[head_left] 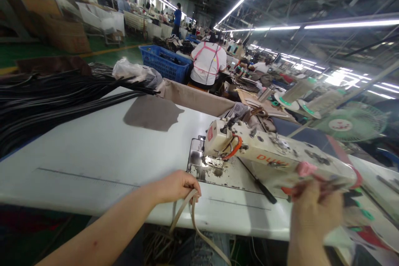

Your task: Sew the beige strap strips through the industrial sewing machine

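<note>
My left hand (183, 185) is closed on a thin beige strap (181, 212), which loops over the front edge of the white table (93, 149) and hangs down. Behind that hand stands a sewing machine (255, 149) with its needle area lit. A black-handled screwdriver (264, 191) lies on the table beside the machine's base. My right hand (318, 203) is at the right, blurred, in front of the machine's right end. Its fingers are near a pink and red item (305, 169); whether they hold anything is too smeared to tell.
Black strips (62, 104) lie piled at the left, and a dark flat piece (152, 112) rests on the table. Beyond are a blue basket (168, 64) and a seated person (208, 62). Thread cones (296, 91) and a green fan (352, 122) stand at the right.
</note>
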`<state>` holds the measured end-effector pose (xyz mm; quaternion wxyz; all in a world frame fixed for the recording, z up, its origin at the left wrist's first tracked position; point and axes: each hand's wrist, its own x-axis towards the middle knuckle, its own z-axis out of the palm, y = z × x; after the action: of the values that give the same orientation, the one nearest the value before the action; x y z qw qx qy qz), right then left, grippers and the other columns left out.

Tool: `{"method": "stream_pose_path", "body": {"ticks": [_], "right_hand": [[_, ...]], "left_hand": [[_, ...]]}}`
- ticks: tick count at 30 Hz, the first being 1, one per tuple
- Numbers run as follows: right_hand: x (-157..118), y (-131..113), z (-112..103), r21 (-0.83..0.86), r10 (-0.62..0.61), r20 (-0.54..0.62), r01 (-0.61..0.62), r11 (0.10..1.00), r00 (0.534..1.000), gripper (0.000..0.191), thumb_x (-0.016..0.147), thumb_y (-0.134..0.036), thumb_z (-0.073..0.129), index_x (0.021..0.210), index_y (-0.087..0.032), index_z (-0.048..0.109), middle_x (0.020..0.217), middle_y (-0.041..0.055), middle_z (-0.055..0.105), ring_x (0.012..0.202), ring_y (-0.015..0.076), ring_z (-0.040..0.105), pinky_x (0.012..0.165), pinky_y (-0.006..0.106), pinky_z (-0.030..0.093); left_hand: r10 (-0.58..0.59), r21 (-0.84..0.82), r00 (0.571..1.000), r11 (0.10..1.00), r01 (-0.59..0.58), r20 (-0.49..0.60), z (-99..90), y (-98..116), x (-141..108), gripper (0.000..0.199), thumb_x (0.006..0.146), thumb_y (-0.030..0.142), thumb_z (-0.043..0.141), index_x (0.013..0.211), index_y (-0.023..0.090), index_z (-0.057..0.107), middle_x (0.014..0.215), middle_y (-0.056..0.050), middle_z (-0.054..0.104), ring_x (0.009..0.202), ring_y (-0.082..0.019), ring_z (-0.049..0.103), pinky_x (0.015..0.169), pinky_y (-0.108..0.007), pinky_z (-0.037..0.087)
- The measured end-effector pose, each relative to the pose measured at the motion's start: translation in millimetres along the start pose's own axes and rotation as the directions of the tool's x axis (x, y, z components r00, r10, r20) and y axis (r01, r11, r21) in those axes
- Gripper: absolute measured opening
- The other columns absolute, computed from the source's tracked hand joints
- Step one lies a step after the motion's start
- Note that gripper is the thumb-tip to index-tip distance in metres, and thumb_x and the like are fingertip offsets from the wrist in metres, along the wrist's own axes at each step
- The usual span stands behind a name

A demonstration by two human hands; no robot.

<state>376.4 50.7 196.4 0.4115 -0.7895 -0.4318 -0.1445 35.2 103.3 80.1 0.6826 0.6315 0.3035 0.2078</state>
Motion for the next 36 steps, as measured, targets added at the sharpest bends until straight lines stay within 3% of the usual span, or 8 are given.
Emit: {"method": "stream_pose_path", "body": {"ticks": [2, 4, 9, 15, 21, 27, 32, 36], "right_hand": [[-61, -16, 17, -0.01, -0.024, 0.259, 0.027, 1.0, 0.966, 0.051, 0.094, -0.057, 0.035, 0.112, -0.02, 0.065, 0.094, 0.0139, 0.076, 0.082, 0.0279, 0.071, 0.07, 0.038, 0.052], [-103, -34, 33, -0.012, -0.058, 0.503, 0.074, 0.997, 0.862, 0.046, 0.094, -0.059, 0.038, 0.105, -0.022, 0.064, 0.089, 0.0086, 0.078, 0.079, 0.0247, 0.073, 0.065, 0.031, 0.052], [-137, -74, 52, -0.067, -0.112, 0.761, 0.249, 0.966, 0.639, 0.037, 0.102, -0.041, 0.03, 0.108, -0.021, 0.061, 0.101, 0.0114, 0.078, 0.09, 0.0254, 0.074, 0.071, 0.032, 0.05], [-139, -103, 64, -0.159, -0.12, 0.819, 0.423, 0.892, 0.561, 0.034, 0.102, -0.035, 0.033, 0.11, -0.014, 0.059, 0.094, 0.0182, 0.079, 0.087, 0.0312, 0.076, 0.07, 0.037, 0.052], [-138, -122, 80, -0.226, -0.094, 0.822, 0.473, 0.851, 0.562, 0.033, 0.1, -0.031, 0.037, 0.112, -0.009, 0.059, 0.087, 0.0229, 0.078, 0.085, 0.035, 0.077, 0.069, 0.041, 0.055], [-138, -134, 94, -0.235, -0.075, 0.815, 0.447, 0.863, 0.574, 0.039, 0.101, -0.028, 0.03, 0.109, -0.006, 0.061, 0.087, 0.0259, 0.076, 0.087, 0.0351, 0.077, 0.069, 0.041, 0.056], [-127, -124, 95, -0.049, -0.23, 0.853, 0.509, 0.859, 0.469, 0.031, 0.099, -0.031, 0.042, 0.116, -0.014, 0.06, 0.096, 0.0186, 0.078, 0.087, 0.0326, 0.075, 0.071, 0.039, 0.052], [-124, -111, 76, 0.156, -0.407, 0.834, 0.549, 0.821, 0.372, 0.019, 0.098, -0.026, 0.048, 0.11, -0.025, 0.063, 0.106, 0.0079, 0.077, 0.093, 0.0229, 0.072, 0.075, 0.031, 0.048]], "left_hand": [[0.013, 0.017, 1.0, 1.0, -0.013, -0.014, 0.7, 1, -1, 0.024, 0.079, 0.037, 0.072, 0.089, 0.016, 0.079, 0.079, -0.006, 0.078, 0.074, -0.022, 0.074, 0.072, -0.029, 0.056], [0.035, 0.021, 0.999, 0.999, -0.034, -0.034, 2.2, 2, -2, 0.025, 0.078, 0.037, 0.071, 0.089, 0.016, 0.078, 0.078, -0.006, 0.077, 0.073, -0.021, 0.073, 0.07, -0.028, 0.056], [0.043, -0.045, 0.993, 0.998, -0.048, -0.113, 7.8, 2, -11, 0.028, 0.08, 0.042, 0.072, 0.088, 0.015, 0.076, 0.077, -0.006, 0.075, 0.072, -0.02, 0.071, 0.071, -0.028, 0.054], [0.014, -0.161, 0.97, 0.986, -0.054, -0.243, 9.0, 5, -46, 0.036, 0.081, 0.049, 0.074, 0.088, 0.013, 0.074, 0.078, -0.008, 0.075, 0.063, -0.015, 0.064, 0.064, -0.026, 0.051], [-0.039, -0.193, 0.982, 0.981, 0.003, -0.185, 1.4, 10, -79, 0.045, 0.081, 0.057, 0.075, 0.091, 0.013, 0.072, 0.083, -0.01, 0.075, 0.066, -0.016, 0.065, 0.064, -0.026, 0.052], [-0.09, -0.195, 0.934, 0.981, 0.023, -0.346, -1.0, 14, -81, 0.054, 0.078, 0.066, 0.073, 0.089, 0.013, 0.071, 0.077, -0.008, 0.073, 0.061, -0.015, 0.063, 0.062, -0.027, 0.051], [-0.074, -0.219, 0.885, 0.975, -0.032, -0.459, -1.8, 14, -78, 0.055, 0.079, 0.066, 0.072, 0.099, 0.015, 0.069, 0.083, -0.008, 0.072, 0.073, -0.018, 0.065, 0.064, -0.027, 0.052], [-0.049, -0.259, 0.849, 0.96, -0.105, -0.527, -2.4, 15, -77, 0.049, 0.08, 0.062, 0.074, 0.099, 0.018, 0.061, 0.082, -0.006, 0.071, 0.076, -0.019, 0.065, 0.063, -0.027, 0.052]]}}
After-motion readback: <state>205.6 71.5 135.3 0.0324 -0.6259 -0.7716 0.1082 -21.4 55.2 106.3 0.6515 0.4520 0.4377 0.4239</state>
